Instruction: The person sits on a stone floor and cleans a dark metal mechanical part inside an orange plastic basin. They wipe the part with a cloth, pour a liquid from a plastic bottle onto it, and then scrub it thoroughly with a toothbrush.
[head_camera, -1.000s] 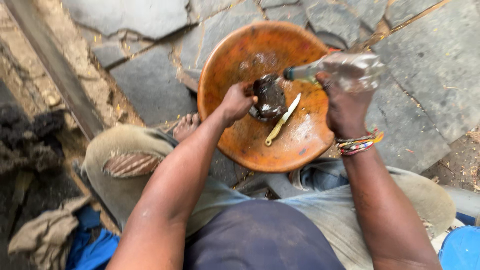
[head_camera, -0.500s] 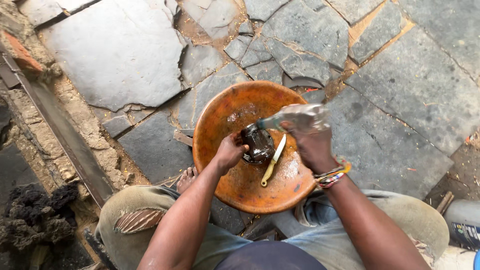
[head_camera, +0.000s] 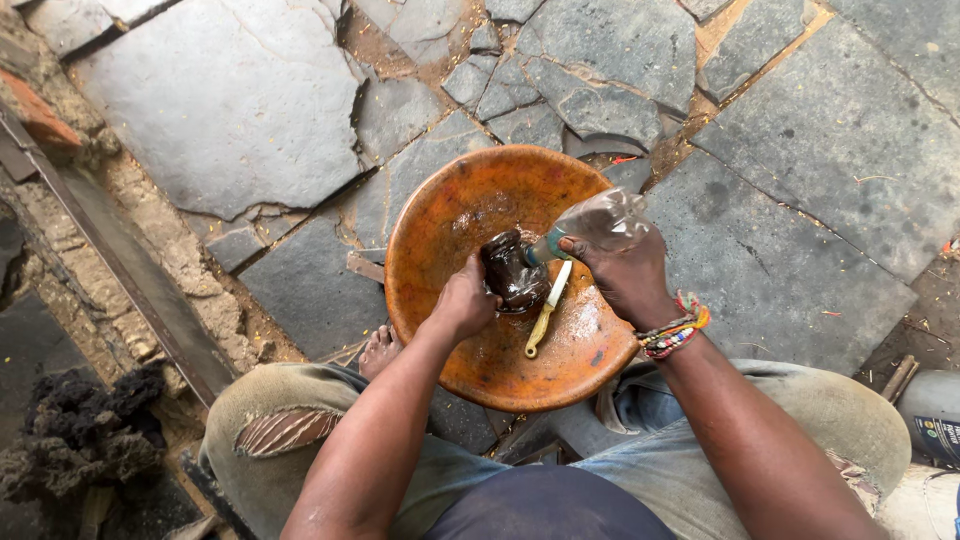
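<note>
A wide orange basin (head_camera: 450, 210) rests tilted against my legs on the stone paving. My left hand (head_camera: 463, 300) grips a small dark glossy jar-like object (head_camera: 513, 270) over the basin's middle. My right hand (head_camera: 628, 275), with beaded bracelets at the wrist, holds a clear plastic bottle (head_camera: 600, 222) tipped sideways, its neck pointing at the dark object. A small knife with a yellow handle (head_camera: 545, 312) lies loose in the wet basin just below the dark object.
Broken grey stone slabs (head_camera: 230, 110) cover the ground around the basin. A dark metal rail (head_camera: 120, 270) runs diagonally at the left. A black charred clump (head_camera: 85, 435) sits at lower left. My bare foot (head_camera: 378, 350) shows beside the basin. A container (head_camera: 930, 415) stands at the right edge.
The view has shifted, so the basin sits lower in the frame. Both hands keep their hold, and the bottle stays tipped toward the dark object.
</note>
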